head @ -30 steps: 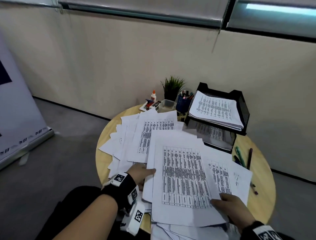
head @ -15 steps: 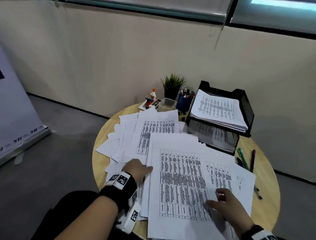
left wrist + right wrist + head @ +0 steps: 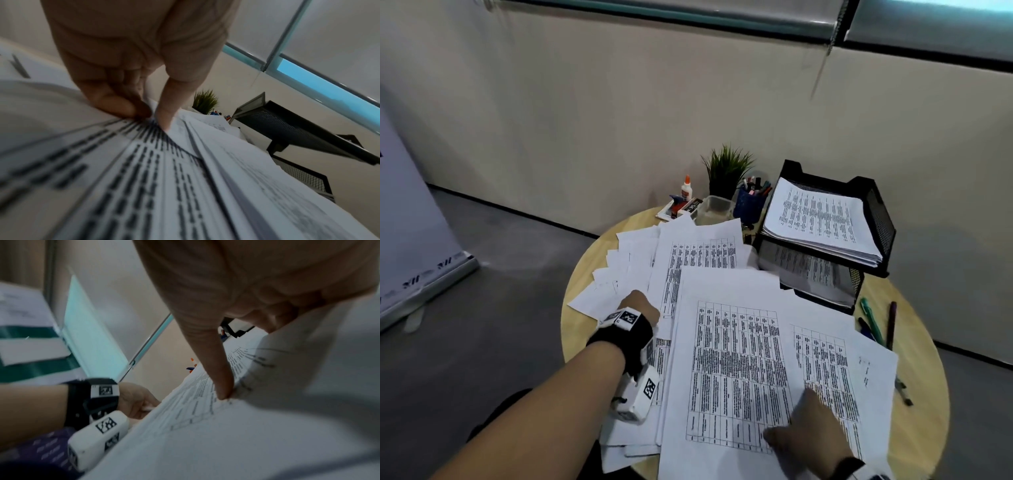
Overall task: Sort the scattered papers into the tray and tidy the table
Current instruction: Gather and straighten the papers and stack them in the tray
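From the head view we see a round wooden table [image 3: 921, 404] covered with scattered papers [image 3: 698, 260], most printed with tables. Our left hand [image 3: 640, 305] reaches in at the left edge of the large front stack [image 3: 736, 370]; its fingers are hidden under the sheets. Our right hand [image 3: 808, 425] lies on the front stack near its lower right, fingers spread flat on the top page. At the back right stands a black two-tier mesh tray [image 3: 876, 219], its upper tier holding a thick pile of sheets [image 3: 818, 219] and its lower tier more. Beside the tray are a blue pen cup [image 3: 748, 205], a small potted plant [image 3: 726, 171], a clear container [image 3: 714, 209] and a glue bottle [image 3: 686, 190]. Loose pens [image 3: 871, 322] lie on the table right of the papers.

From the left wrist view, the left hand [image 3: 139, 68] pinches the edge of a sheet [image 3: 150, 104] between thumb and fingertips, so this grip is grasping paper. The tray [image 3: 298, 129] shows beyond, well apart.

From the right wrist view, the right hand [image 3: 236, 305] presses down on the stack [image 3: 205, 434] with a straight thumb [image 3: 218, 369], the grip released, nothing clasped. The left hand [image 3: 135, 399] sits at the stack's far edge, touching it
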`<control>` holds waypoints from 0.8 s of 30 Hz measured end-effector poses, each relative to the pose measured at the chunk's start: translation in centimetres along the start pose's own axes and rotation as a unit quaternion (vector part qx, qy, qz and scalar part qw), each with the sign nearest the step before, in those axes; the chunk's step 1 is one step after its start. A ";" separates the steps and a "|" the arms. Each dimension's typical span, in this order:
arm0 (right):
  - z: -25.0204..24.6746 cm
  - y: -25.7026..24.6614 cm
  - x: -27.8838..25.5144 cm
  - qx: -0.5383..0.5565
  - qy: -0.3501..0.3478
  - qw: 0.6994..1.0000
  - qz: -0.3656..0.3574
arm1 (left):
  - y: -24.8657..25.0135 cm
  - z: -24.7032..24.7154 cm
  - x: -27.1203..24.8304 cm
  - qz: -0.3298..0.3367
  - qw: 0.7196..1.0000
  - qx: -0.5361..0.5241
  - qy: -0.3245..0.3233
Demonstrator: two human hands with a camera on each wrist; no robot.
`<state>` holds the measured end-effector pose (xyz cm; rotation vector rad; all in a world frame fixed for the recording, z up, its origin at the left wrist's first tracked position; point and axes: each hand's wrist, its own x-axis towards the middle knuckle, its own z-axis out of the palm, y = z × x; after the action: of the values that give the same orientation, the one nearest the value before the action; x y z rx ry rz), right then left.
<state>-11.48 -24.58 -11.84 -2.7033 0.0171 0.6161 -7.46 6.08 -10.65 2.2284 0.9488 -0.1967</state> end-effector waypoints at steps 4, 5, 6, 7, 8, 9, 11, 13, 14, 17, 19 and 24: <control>0.0 -0.3 -0.6 -0.008 0.020 1.000 0.019 | -0.5 -0.2 -0.9 0.040 0.999 0.023 -0.019; -0.2 -0.3 -0.8 0.007 0.021 1.000 0.011 | -0.7 0.1 -1.3 0.044 0.999 0.022 -0.023; -0.3 -0.2 -0.9 0.023 0.019 1.000 0.004 | -0.9 0.3 -1.8 0.061 0.997 0.027 -0.024; -0.3 -0.1 -1.0 0.033 0.020 0.999 0.001 | -1.1 0.5 -2.2 0.063 0.997 0.027 -0.032; -0.4 0.1 -1.0 0.032 0.021 0.999 0.003 | -1.3 0.7 -2.6 0.071 0.996 0.027 -0.040; -0.4 0.3 -1.1 0.027 0.027 0.999 0.005 | -1.4 0.8 -3.3 0.075 0.995 0.033 -0.056; -0.5 0.7 -1.5 0.023 0.043 0.999 0.006 | -1.7 0.7 -4.8 0.094 0.991 0.061 -0.075; -0.6 1.3 -1.6 0.050 0.047 0.998 0.004 | -2.1 0.8 -5.8 0.110 0.987 0.082 -0.088; -0.7 1.7 -1.6 0.071 0.041 0.997 0.002 | -2.5 0.9 -6.3 0.121 0.984 0.090 -0.092; -1.6 3.2 -1.4 0.137 0.021 0.990 0.001 | -3.3 1.1 -7.1 0.127 0.979 0.110 -0.116; -2.4 4.3 -1.4 0.180 0.002 0.983 0.019 | -3.1 0.9 -8.4 0.140 0.970 0.137 -0.145; -2.3 4.9 -2.4 0.198 -0.059 0.978 0.024 | -2.5 1.6 -10.2 0.141 0.964 0.121 -0.192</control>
<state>-13.19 -30.10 -10.62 -2.2855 0.1583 0.7026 -16.33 0.37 -9.20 2.3936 0.4092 -0.6165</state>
